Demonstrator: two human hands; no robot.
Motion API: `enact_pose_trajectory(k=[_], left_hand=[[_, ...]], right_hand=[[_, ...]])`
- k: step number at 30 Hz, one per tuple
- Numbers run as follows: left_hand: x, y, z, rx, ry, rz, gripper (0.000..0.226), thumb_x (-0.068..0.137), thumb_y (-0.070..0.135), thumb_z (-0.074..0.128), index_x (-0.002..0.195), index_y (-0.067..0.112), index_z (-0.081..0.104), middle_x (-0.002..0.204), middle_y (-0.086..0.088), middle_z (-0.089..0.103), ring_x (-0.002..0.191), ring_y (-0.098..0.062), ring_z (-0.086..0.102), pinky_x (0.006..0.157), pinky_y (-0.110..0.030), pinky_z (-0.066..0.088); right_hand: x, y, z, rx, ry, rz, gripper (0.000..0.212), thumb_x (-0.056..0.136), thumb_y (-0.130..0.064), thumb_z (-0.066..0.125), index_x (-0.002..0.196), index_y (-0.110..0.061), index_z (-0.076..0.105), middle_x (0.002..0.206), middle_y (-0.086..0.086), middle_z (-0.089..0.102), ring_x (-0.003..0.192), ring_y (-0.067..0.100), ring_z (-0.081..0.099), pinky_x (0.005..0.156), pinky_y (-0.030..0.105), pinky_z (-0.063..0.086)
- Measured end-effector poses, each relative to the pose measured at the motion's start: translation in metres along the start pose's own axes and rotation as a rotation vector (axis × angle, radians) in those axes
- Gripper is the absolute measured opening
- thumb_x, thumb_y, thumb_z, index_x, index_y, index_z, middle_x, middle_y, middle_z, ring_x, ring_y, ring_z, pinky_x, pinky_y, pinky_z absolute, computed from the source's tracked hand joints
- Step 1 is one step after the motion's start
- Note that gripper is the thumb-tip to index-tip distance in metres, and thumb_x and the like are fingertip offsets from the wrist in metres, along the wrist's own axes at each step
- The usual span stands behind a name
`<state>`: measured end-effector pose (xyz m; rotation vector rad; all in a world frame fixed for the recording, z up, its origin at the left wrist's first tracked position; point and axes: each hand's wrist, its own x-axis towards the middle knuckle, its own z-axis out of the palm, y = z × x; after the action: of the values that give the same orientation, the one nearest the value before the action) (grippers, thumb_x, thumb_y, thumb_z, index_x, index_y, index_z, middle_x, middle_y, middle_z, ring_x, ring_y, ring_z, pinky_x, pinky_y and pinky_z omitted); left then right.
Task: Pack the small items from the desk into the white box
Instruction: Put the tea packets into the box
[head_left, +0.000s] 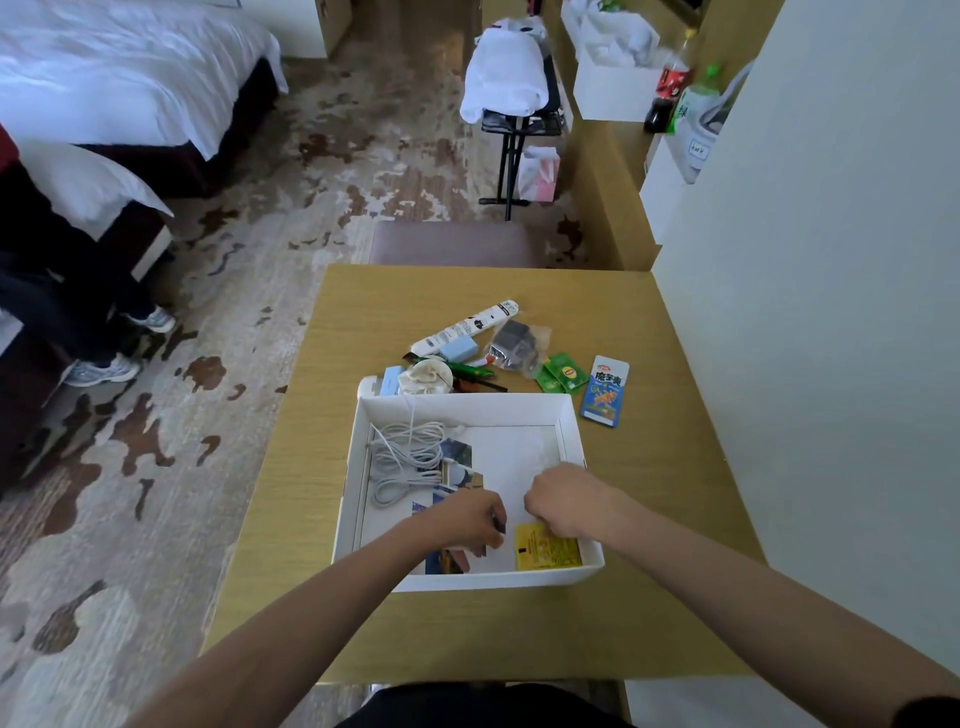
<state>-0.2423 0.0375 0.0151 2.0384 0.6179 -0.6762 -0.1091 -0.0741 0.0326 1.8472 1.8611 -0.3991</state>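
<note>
The white box (470, 405) sits on the wooden desk (649, 467). Inside it lie a coiled grey cable (402, 460), several photo cards (457, 457) and a yellow packet (545, 553). My left hand (470, 519) is low inside the box, fingers curled round a small dark object over the cards. My right hand (563, 501) hovers in the box just above the yellow packet, fingers curled; whether it holds anything is hidden. Beyond the box lie a white tube (467, 326), a clear bag with a dark item (517, 345), green sachets (561, 374), a blue packet (605, 391) and a cream pouch (428, 378).
A padded stool (452, 243) stands past the desk's far edge. The wall (831, 312) closes in the right side. Beds (104, 78) and someone's sneakers (104, 370) are on the left, over patterned carpet. A luggage rack (511, 104) stands further back.
</note>
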Motion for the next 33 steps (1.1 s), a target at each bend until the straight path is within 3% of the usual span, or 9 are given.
enact_pose_trajectory(k=[2, 5, 10, 15, 19, 24, 29, 31, 33], left_hand=[[0.002, -0.003, 0.004, 0.063, -0.049, 0.03, 0.032, 0.089, 0.013, 0.059, 0.121, 0.012, 0.056, 0.108, -0.006, 0.062, 0.077, -0.019, 0.069, 0.055, -0.03, 0.06], [0.004, -0.002, 0.005, 0.226, -0.039, 0.089, 0.029, 0.091, 0.013, 0.052, 0.12, 0.012, 0.057, 0.116, -0.011, 0.063, 0.088, -0.023, 0.067, 0.069, -0.034, 0.058], [0.005, 0.002, -0.024, 0.361, 0.215, 0.201, 0.027, 0.094, 0.021, 0.044, 0.119, 0.017, 0.053, 0.11, -0.013, 0.065, 0.097, -0.028, 0.063, 0.086, -0.039, 0.052], [0.017, 0.029, -0.075, 0.305, 0.487, 0.319, 0.024, 0.092, 0.023, 0.043, 0.111, 0.019, 0.058, 0.102, -0.004, 0.067, 0.091, -0.027, 0.064, 0.074, -0.034, 0.048], [0.045, 0.052, -0.105, 0.326, 0.606, 0.291, 0.015, 0.094, 0.023, 0.039, 0.096, 0.013, 0.05, 0.091, -0.012, 0.066, 0.082, -0.034, 0.064, 0.059, -0.034, 0.045], [0.094, 0.079, -0.123, 0.355, 0.555, 0.189, 0.023, 0.093, 0.021, 0.041, 0.112, 0.013, 0.052, 0.104, -0.012, 0.064, 0.094, -0.033, 0.062, 0.075, -0.04, 0.053], [0.139, 0.088, -0.111, 0.427, 0.468, 0.109, 0.019, 0.092, 0.025, 0.045, 0.106, 0.015, 0.052, 0.105, -0.009, 0.062, 0.095, -0.031, 0.061, 0.08, -0.043, 0.052], [0.152, 0.08, -0.118, 0.473, 0.42, 0.101, 0.017, 0.093, 0.018, 0.041, 0.105, 0.011, 0.05, 0.107, -0.012, 0.061, 0.096, -0.031, 0.061, 0.075, -0.039, 0.049], [0.163, 0.071, -0.125, 0.444, 0.414, 0.072, 0.018, 0.093, 0.013, 0.04, 0.107, 0.009, 0.05, 0.107, -0.013, 0.06, 0.097, -0.031, 0.061, 0.07, -0.037, 0.046]], right_hand=[[-0.001, 0.0, 0.001, -0.048, 0.022, -0.003, 0.011, 0.09, -0.019, 0.059, 0.095, -0.012, 0.066, 0.09, 0.01, 0.067, 0.077, 0.024, 0.059, 0.065, 0.035, 0.041], [-0.008, 0.012, 0.0, 0.044, 0.154, 0.005, 0.02, 0.095, -0.024, 0.048, 0.104, -0.014, 0.064, 0.099, 0.008, 0.065, 0.095, 0.026, 0.058, 0.077, 0.038, 0.039], [-0.037, 0.032, 0.002, 0.533, 0.682, 0.244, 0.021, 0.094, -0.022, 0.058, 0.109, -0.013, 0.069, 0.108, 0.002, 0.068, 0.102, 0.019, 0.058, 0.081, 0.033, 0.047], [-0.034, 0.056, -0.007, 0.988, 0.795, 0.499, 0.015, 0.095, -0.01, 0.056, 0.101, -0.009, 0.069, 0.099, 0.002, 0.069, 0.093, 0.011, 0.061, 0.075, 0.004, 0.038], [-0.012, 0.084, -0.004, 1.085, 0.677, 0.587, 0.018, 0.097, -0.011, 0.052, 0.107, -0.006, 0.066, 0.101, 0.003, 0.067, 0.09, 0.009, 0.058, 0.07, 0.004, 0.038], [0.033, 0.136, 0.011, 1.057, 0.442, 0.722, 0.026, 0.095, -0.023, 0.052, 0.118, -0.014, 0.06, 0.102, 0.003, 0.066, 0.098, 0.026, 0.063, 0.071, 0.03, 0.048], [0.083, 0.177, 0.032, 0.796, 0.207, 0.737, 0.079, 0.082, -0.061, 0.061, 0.143, -0.018, 0.034, 0.143, 0.014, 0.044, 0.133, 0.034, 0.038, 0.105, 0.047, 0.032], [0.106, 0.182, 0.034, 0.826, 0.164, 0.703, 0.103, 0.075, -0.072, 0.059, 0.151, -0.016, 0.016, 0.151, 0.017, 0.032, 0.139, 0.036, 0.028, 0.111, 0.051, 0.024], [0.122, 0.183, 0.036, 0.782, 0.187, 0.667, 0.107, 0.074, -0.07, 0.06, 0.151, -0.013, 0.013, 0.148, 0.02, 0.033, 0.137, 0.037, 0.029, 0.108, 0.053, 0.028]])
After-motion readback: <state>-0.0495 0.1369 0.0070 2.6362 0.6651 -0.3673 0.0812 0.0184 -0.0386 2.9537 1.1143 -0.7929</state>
